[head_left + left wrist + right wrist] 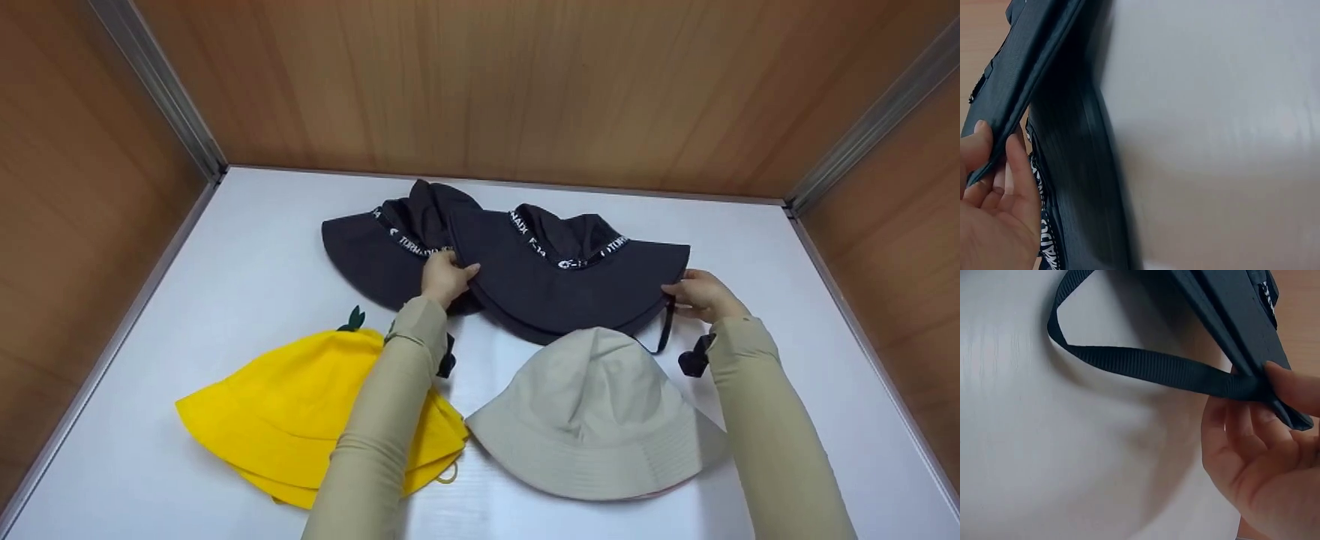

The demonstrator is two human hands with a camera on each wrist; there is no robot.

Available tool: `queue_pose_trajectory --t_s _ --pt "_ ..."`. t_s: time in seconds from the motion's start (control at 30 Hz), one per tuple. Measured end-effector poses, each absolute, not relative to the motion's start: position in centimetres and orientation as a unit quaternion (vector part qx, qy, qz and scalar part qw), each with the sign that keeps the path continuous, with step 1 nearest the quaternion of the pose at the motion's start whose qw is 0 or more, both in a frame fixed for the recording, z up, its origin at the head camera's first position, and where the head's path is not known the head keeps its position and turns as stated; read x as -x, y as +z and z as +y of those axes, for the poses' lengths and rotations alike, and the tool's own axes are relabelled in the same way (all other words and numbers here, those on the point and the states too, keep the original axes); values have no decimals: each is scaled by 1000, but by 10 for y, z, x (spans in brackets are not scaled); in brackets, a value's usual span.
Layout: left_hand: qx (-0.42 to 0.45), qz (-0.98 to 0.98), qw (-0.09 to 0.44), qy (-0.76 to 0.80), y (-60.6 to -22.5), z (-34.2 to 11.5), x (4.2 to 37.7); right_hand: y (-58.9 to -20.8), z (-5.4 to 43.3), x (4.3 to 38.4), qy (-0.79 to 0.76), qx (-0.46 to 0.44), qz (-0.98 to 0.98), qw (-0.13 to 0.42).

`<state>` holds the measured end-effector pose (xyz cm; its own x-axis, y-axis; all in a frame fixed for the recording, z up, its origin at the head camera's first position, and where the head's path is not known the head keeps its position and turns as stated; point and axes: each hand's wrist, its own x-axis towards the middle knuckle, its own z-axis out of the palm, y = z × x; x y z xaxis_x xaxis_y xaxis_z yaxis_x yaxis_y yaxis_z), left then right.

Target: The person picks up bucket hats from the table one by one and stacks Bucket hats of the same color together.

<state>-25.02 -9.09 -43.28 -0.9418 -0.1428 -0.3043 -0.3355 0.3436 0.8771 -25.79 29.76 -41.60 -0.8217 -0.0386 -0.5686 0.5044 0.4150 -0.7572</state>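
Both hands hold a black bucket hat (570,300) with white lettering on its band, at the back of the table. My left hand (446,279) pinches its brim at the left end, thumb on top, as the left wrist view shows. At the other end my right hand (705,295) pinches the brim (1247,332) between thumb and fingers, and a ribbed black strap (1145,368) loops out from there. A second black hat (364,255) with a similar lettered band lies to the left, partly covered by the held hat and the left hand.
Yellow hats (285,397), apparently stacked, with a green leaf tip (355,319), lie at front left, partly under the left sleeve. A beige bucket hat (592,420) sits at front right, overlapping the held brim in the head view. Wooden panels (495,90) enclose the white table (255,277).
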Motion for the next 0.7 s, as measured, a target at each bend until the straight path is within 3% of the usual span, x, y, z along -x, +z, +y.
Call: queue_pose_trajectory --t_s 0.17,0.47,0.7 --pt "173 804 79 563 -438 -92 250 -418 292 258 -504 -154 814 243" --pt "196 793 64 574 -442 -89 251 -423 284 260 -466 -168 854 161" --pt "192 764 58 613 -441 -87 247 -426 280 262 -491 -183 840 139"
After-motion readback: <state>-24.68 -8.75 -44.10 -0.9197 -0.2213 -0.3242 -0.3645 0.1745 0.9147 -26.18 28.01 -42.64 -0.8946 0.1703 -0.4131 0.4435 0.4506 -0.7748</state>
